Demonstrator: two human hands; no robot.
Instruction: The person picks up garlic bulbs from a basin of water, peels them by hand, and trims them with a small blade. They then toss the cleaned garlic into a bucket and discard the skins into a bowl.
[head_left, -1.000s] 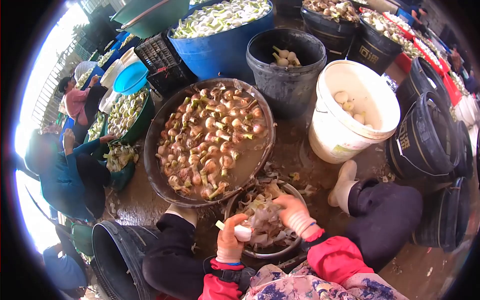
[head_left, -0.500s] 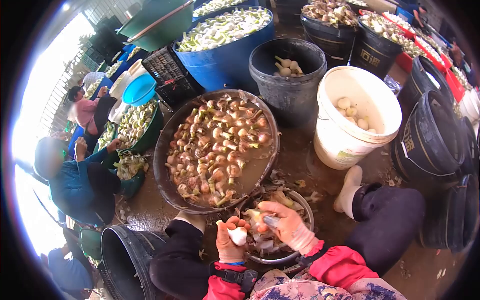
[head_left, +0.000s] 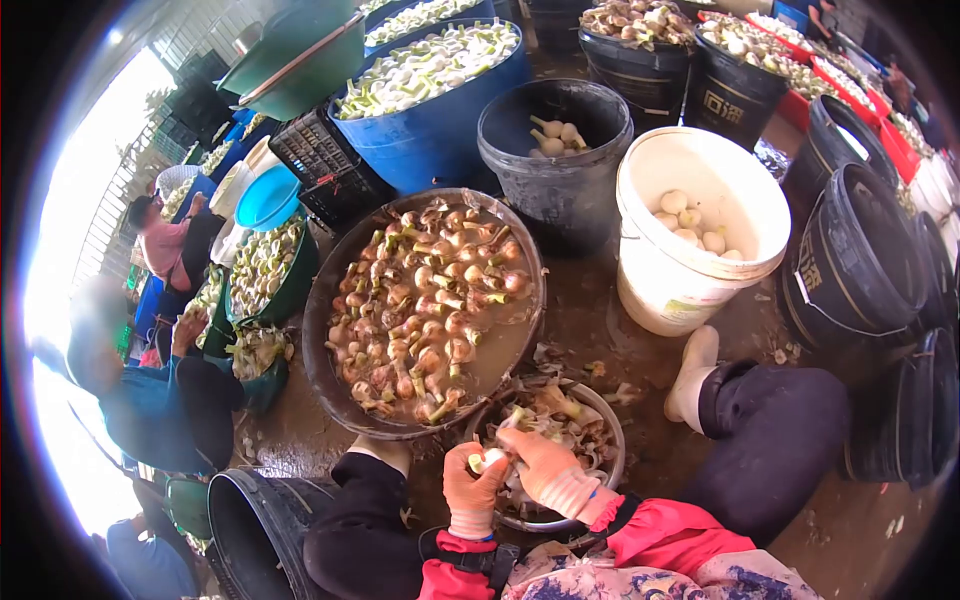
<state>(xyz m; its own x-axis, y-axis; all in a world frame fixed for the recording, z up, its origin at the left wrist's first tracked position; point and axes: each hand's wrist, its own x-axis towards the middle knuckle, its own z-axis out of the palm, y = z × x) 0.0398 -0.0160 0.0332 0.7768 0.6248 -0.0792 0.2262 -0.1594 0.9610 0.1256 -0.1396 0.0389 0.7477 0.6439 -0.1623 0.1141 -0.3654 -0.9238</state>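
Bulb point(head_left: 493, 457), white, lies in the head view at the left edge of the metal basin point(head_left: 617, 452), its long axis roughly crosswise and its greenish stem end pointing left. The left hand point(head_left: 472, 490) is closed around it, thumb and fingers pinching. The right hand point(head_left: 548, 470) has bent fingers at the bulb's other end, partly hiding it; whether it grips anything cannot be told. Loose peelings point(head_left: 575, 425) fill the basin. Beyond, brown unpeeled bulbs point(head_left: 425, 300) sit in a round tub point(head_left: 318, 375) of muddy water, stems pointing every way.
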